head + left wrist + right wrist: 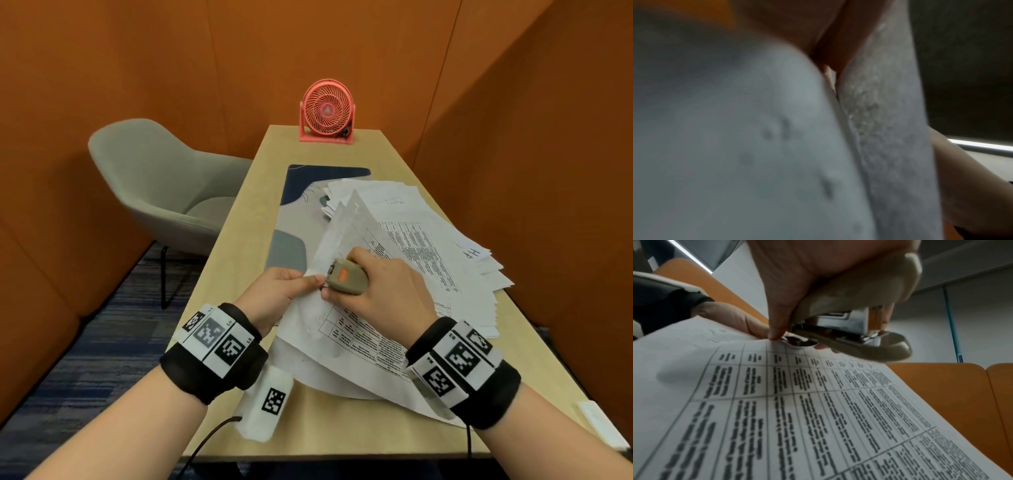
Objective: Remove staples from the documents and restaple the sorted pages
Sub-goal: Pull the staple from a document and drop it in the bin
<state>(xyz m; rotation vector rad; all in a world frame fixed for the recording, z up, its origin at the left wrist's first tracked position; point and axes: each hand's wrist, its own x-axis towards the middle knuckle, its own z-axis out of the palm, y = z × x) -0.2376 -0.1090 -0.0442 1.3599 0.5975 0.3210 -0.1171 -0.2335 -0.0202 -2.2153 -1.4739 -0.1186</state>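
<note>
My right hand [373, 284] grips a beige stapler [346, 277] with an orange mark, its metal end at the corner of a lifted set of printed table pages [363, 339]. In the right wrist view the stapler [855, 313] sits right at the paper's edge [777, 386], beside my thumb. My left hand [284, 291] pinches that same corner from the left, thumb on top. The left wrist view is filled by blurred white paper [735, 146] close to the lens. A loose pile of further documents [438, 240] lies on the table behind.
The wooden table [246, 219] carries a blue-grey desk mat [294, 212] and a pink desk fan [327, 111] at the far end. A white tagged block [265, 401] with a cable lies near the front edge. A grey chair [164, 185] stands left; orange walls enclose the booth.
</note>
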